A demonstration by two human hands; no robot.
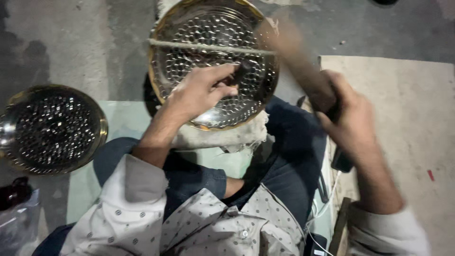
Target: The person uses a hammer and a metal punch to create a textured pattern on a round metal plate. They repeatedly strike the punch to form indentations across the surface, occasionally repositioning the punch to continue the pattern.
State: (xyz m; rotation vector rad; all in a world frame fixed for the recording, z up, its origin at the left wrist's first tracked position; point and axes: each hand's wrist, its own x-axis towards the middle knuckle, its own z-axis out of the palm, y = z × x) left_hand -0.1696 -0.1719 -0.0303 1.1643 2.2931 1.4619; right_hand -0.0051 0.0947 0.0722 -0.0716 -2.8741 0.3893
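Head view: right hand (353, 116) fist-grips wooden mallet (296, 57), axis up-left; left hand (201, 90) pinches punch (241, 72).

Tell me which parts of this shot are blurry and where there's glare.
Head view: the right hand and its wooden tool are smeared by motion blur; the left hand is fairly sharp. Glare speckles the dimpled metal plate and the second plate at left; the upper left floor lies in shadow.

Motion-blurred: wooden hammer handle (296, 66) in right hand (353, 118); head indistinct. Top rim of dimpled, brass-edged round metal plate (213, 42) cropped by frame edge
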